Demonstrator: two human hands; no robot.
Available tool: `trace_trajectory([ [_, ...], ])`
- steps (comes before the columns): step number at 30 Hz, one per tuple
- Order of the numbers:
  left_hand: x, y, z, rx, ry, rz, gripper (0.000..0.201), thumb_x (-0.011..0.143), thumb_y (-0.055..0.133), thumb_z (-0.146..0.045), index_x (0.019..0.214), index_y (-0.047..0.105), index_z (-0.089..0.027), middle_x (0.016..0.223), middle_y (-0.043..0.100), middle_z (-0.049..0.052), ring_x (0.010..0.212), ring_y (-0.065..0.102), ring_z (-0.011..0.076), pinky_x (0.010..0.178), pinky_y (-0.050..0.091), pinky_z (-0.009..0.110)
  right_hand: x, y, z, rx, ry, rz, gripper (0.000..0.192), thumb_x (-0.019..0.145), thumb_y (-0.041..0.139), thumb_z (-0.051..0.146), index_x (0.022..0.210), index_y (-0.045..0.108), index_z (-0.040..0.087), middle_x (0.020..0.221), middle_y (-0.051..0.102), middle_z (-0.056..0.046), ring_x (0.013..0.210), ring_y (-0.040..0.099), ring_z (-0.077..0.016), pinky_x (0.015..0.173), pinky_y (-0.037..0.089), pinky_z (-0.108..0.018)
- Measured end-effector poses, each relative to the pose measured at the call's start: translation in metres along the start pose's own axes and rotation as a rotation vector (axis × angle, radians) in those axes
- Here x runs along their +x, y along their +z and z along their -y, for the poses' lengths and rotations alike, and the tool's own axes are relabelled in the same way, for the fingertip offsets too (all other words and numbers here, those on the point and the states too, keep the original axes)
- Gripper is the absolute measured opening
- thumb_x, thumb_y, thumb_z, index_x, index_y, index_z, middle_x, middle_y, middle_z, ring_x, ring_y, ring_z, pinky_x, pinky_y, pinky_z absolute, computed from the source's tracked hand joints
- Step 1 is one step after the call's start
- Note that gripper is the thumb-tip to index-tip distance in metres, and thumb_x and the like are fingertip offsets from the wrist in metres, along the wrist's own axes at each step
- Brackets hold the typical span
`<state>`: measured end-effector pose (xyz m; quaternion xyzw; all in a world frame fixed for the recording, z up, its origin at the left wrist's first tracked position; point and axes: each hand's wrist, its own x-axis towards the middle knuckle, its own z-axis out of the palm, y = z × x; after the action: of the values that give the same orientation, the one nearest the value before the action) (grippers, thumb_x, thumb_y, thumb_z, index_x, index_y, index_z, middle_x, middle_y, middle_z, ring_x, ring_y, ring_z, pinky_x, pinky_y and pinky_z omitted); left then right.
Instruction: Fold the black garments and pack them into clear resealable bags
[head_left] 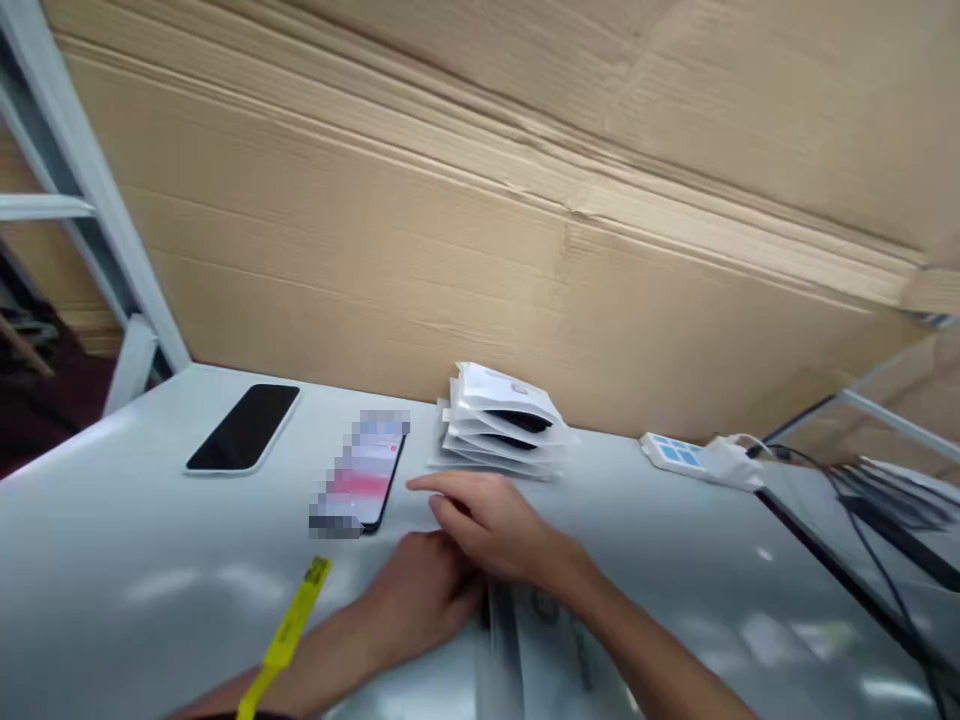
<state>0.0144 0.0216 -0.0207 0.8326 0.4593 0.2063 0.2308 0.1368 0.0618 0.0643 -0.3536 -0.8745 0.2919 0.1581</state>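
Note:
My right hand [491, 525] lies over the fingers of my left hand [420, 598] near the table's front middle. Its index finger stretches left toward a phone with a lit screen [364, 475] and stops just short of it. My left hand rests on the table with its fingers hidden under the right. A yellow band [289, 630] hangs at my left wrist. A blurred white packet [536, 645] lies flat under my right forearm, touching both hands. A stack of white packets [504, 425] stands just behind my right hand.
A second phone with a dark screen [245, 427] lies at the left on the white table [112, 570]. A power strip with cables [694, 458] sits at the right. Cardboard sheets [450, 220] stand behind the table. A metal rack frame [75, 180] is at the left.

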Motion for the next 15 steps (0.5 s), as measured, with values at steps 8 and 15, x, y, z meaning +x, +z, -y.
trace_trajectory([
  [8,0.002,-0.010,-0.013,0.004,-0.143,0.022,0.033,0.090,0.050,-0.042,0.067,0.060,-0.020,0.070,0.066,0.000,0.065,0.059,0.0167,0.060,0.034,0.025,-0.099,-0.032,-0.031,-0.148,0.318,-0.178,0.028,0.094,0.048,0.034,0.114,0.066,0.030,0.111,0.069,-0.005,0.106,0.062,-0.0227,0.094,0.049,-0.037],
  [15,0.009,-0.018,-0.026,-0.044,-0.288,0.075,0.038,0.089,0.047,-0.049,0.069,0.061,-0.020,0.068,0.065,0.000,0.065,0.057,0.0182,0.058,0.031,0.027,-0.161,-0.019,-0.057,0.004,0.701,-0.300,0.049,0.091,0.043,0.051,0.128,0.059,0.025,0.104,0.071,-0.009,0.095,0.067,-0.0262,0.089,0.052,-0.039],
])
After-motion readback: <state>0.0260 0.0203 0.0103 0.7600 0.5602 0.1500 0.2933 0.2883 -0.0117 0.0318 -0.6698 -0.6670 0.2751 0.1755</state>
